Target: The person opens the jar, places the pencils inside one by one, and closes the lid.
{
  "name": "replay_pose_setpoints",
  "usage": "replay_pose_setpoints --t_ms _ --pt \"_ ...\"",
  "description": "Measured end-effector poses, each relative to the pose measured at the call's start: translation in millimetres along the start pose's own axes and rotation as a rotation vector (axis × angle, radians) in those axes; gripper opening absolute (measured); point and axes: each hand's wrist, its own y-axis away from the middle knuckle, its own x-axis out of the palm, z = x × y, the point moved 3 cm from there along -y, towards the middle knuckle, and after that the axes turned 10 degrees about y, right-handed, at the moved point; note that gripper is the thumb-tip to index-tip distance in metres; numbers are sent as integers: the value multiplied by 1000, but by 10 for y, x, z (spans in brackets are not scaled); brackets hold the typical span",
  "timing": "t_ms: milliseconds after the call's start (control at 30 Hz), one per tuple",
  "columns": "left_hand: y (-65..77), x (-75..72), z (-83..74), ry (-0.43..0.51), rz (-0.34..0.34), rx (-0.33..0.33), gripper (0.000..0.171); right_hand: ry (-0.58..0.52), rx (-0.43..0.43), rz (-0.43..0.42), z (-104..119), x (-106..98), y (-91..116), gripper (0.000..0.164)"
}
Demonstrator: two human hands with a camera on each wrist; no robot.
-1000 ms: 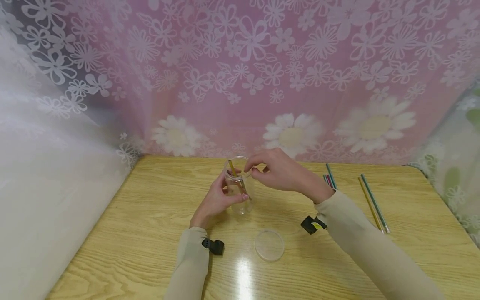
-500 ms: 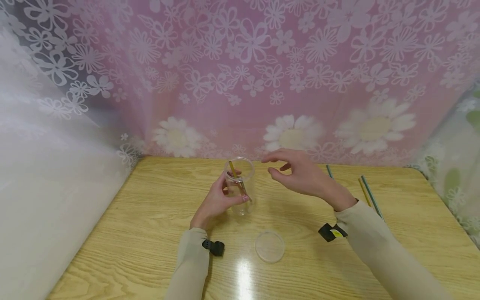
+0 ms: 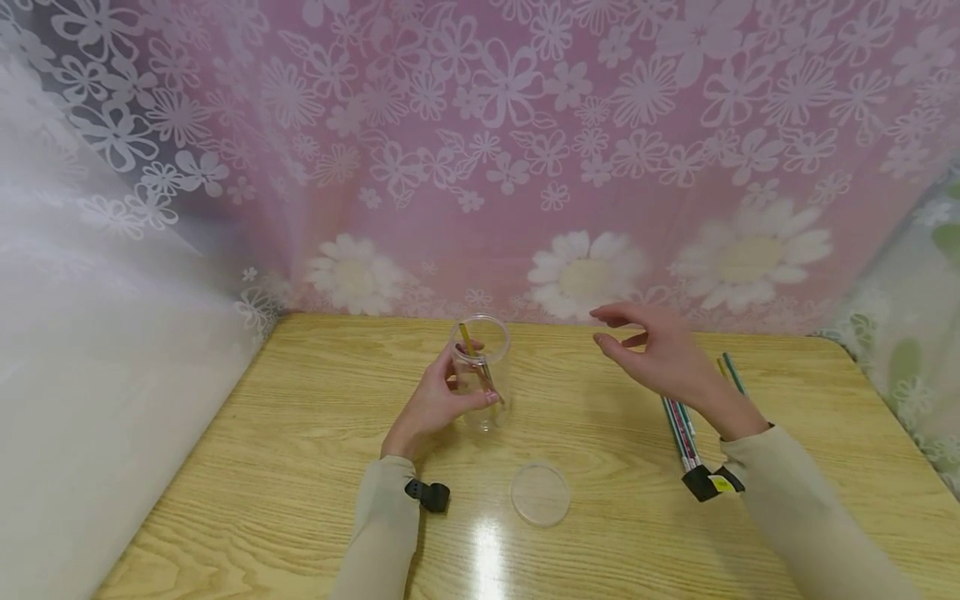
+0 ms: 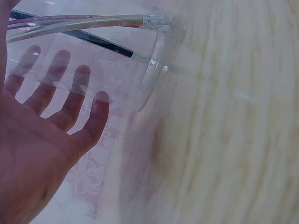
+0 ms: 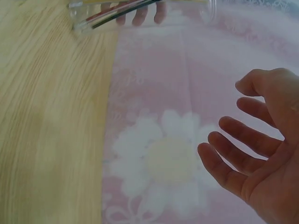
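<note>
My left hand (image 3: pixel 435 400) grips a clear plastic jar (image 3: pixel 491 417) around its side, with the open mouth up. Pencils (image 3: pixel 467 337) lean inside it; the left wrist view shows a yellow pencil (image 4: pixel 93 24), a reddish one and a dark one (image 4: pixel 105 43). My right hand (image 3: pixel 660 354) hangs in the air right of the jar, fingers loosely bent and holding nothing, as the right wrist view also shows. Below its wrist lies a bundle of pencils (image 3: pixel 681 437), partly hidden by the arm and the wrist camera.
A clear round lid (image 3: pixel 540 494) lies flat on the wooden table (image 3: pixel 300 467) in front of the jar. Two more pencils (image 3: pixel 735 372), one yellow and one green, lie at the right, mostly behind the right forearm. A pink flowered curtain (image 3: pixel 450 225) rises behind the table.
My right hand has moved away from the jar's mouth to the right, over the pencils on the table. The left hand and the jar have stayed in place.
</note>
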Motion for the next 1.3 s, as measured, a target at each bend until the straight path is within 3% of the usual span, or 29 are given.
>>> replay_pose_setpoints --t_ms 233,833,1067,1300 --pt "-6 2 5 16 10 15 71 15 100 -99 -330 -56 170 34" --pt "-26 -5 28 27 29 23 70 159 353 -163 -1318 -213 739 37" --pt "-25 -7 21 5 23 28 73 188 428 -150 -1641 -233 924 41" --pt "-14 -8 20 1 11 19 73 207 472 -107 -1905 -221 980 44"
